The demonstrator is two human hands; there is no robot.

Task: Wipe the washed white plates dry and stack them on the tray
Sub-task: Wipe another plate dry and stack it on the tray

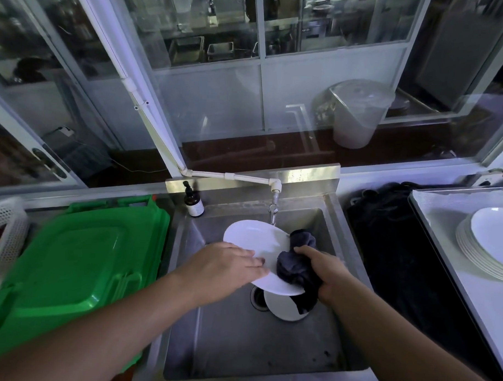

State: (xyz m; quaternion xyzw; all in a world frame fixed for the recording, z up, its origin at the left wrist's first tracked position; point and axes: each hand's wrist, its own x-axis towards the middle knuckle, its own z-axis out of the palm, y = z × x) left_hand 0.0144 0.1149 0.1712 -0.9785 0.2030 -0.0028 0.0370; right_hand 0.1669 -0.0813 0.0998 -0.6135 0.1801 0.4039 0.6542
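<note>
White plate: held tilted over sink. Left hand: fingers flat on plate face. Right hand: gripping dark cloth against plate. Dried plate stack: on tray, right worktop.

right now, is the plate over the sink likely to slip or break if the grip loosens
Probably slippery: the plate looks glossy and freshly washed. Likely rigid and breakable above the steel sink. The left hand lies flat on it, so hold seems light.
</note>
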